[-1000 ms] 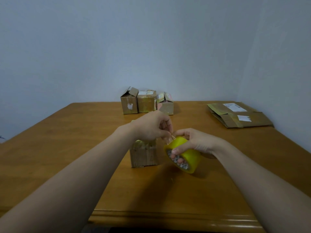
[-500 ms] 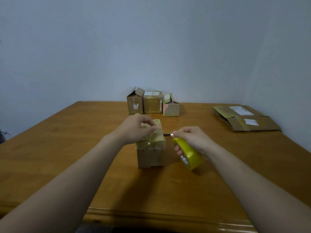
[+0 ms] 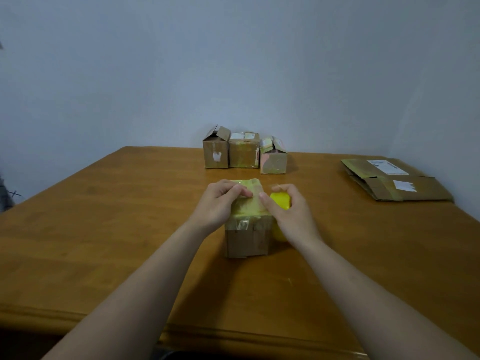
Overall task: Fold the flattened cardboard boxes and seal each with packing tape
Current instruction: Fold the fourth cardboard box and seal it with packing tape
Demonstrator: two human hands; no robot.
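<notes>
The box (image 3: pixel 246 237) stands on the table (image 3: pixel 117 229), its taped top clasped by the bent fingers of the left hand (image 3: pixel 217 203), while the roll (image 3: pixel 281 201) just beside it is gripped in the right hand (image 3: pixel 292 216), whose thumb is laid on the tape (image 3: pixel 249 207). It is judged light and easily dented, best held by its side walls. Farther back three boxes (image 3: pixel 244 154) are ranged; flat cardboard (image 3: pixel 394 184) lies far right.

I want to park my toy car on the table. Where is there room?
The left side of the table, left of the box, is bare. So is the stretch between the three boxes and the flat cardboard on the right. The middle is crowded: left hand on the box, right hand holding the tape roll beside it.
</notes>
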